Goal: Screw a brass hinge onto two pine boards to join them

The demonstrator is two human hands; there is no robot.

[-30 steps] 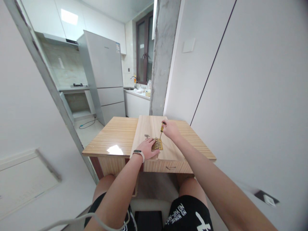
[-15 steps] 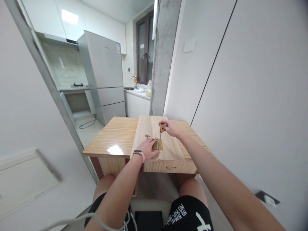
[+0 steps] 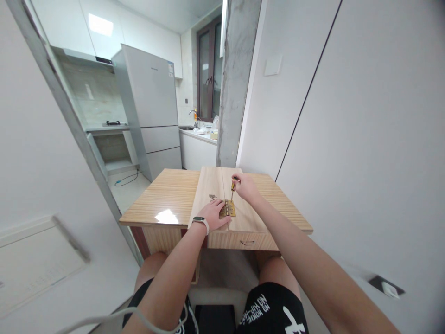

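Note:
Two pale wooden boards lie side by side on the table, the left board [image 3: 207,183] and the right board [image 3: 248,215]. A brass hinge [image 3: 228,209] lies flat across their seam. My left hand [image 3: 214,214] rests spread on the boards, its fingers and thumb pressing around the hinge's left side. A screwdriver [image 3: 232,186] with a yellow and black handle stands nearly upright in my right hand [image 3: 245,185], its shaft reaching down to the hinge's upper right part. Whether the tip sits in a screw is too small to tell. Small dark screws [image 3: 212,197] lie left of the hinge.
The boards sit on a striped wooden table [image 3: 167,190] with a drawer [image 3: 247,242] in front. A white wall [image 3: 347,139] stands close on the right. Beyond the table are a fridge [image 3: 153,88] and a sink counter [image 3: 200,144]. A pale cable [image 3: 135,311] crosses near my left arm.
My right hand has turned slightly around the screwdriver handle, and my right forearm has swung a little lower and inward. My left hand and the hinge stay in place.

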